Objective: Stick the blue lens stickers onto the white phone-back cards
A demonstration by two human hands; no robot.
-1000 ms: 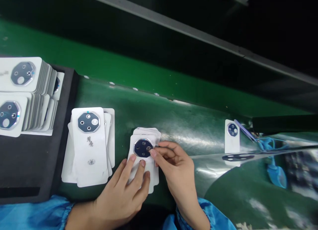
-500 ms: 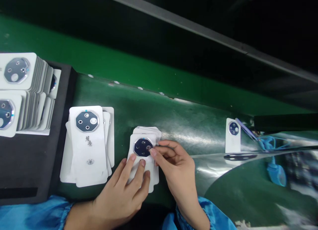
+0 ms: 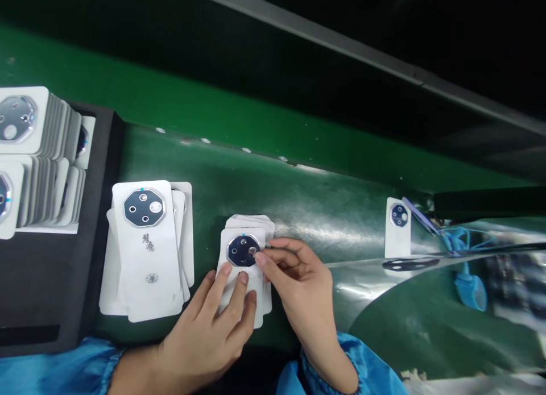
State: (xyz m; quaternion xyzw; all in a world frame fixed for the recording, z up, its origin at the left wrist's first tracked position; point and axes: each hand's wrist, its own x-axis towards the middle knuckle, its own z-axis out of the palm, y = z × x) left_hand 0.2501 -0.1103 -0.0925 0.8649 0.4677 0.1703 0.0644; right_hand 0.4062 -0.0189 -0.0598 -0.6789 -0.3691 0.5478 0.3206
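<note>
A white phone back panel (image 3: 228, 287) with a dark octagonal camera plate (image 3: 239, 251) lies on top of a small stack in front of me. The fingertips of my left hand (image 3: 213, 327) rest spread on this panel, just below the camera plate. My right hand (image 3: 301, 278) has thumb and forefinger pinched at the right edge of the plate, over a small round lens spot. Whatever is between those fingertips is too small to make out. To the left, a loose pile of similar white panels (image 3: 149, 258) shows a plate and dark printed characters on the top one.
On the far left, a black tray (image 3: 38, 292) holds rows of upright-stacked white panels (image 3: 34, 173). A single white panel (image 3: 396, 238) and purple tweezers (image 3: 420, 216) lie at the right, near a blue coiled cord (image 3: 458, 238) with a blue strap (image 3: 471, 292). A wall runs along the back.
The whole view has shifted slightly. Both hands keep nearly the same place on the panel, with the right thumb and forefinger still pinched at the plate's edge.
</note>
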